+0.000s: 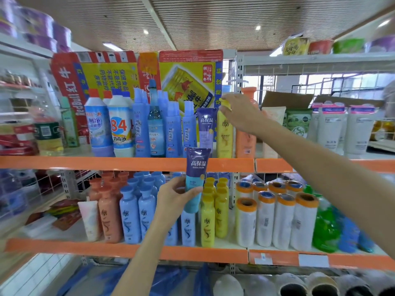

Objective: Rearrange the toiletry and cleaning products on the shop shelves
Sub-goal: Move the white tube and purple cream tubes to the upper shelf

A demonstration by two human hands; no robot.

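Note:
My left hand (174, 196) grips a purple-and-teal tube (195, 174), held upright in front of the orange edge of the upper shelf (106, 163). My right hand (239, 112) reaches onto that shelf and closes its fingers on the cap of a tall yellow bottle (224, 135). A second purple tube (206, 129) stands just left of the yellow bottle. An orange bottle (245, 142) stands to its right, partly hidden by my right hand.
Blue spray bottles (171, 129) and white disinfectant bottles (120, 127) fill the upper shelf's left side before a Red Bull carton (132, 69). The lower shelf (192, 253) carries orange, blue and yellow bottles (207, 223) and white rolls (284, 221). White tubes (331, 129) stand at right.

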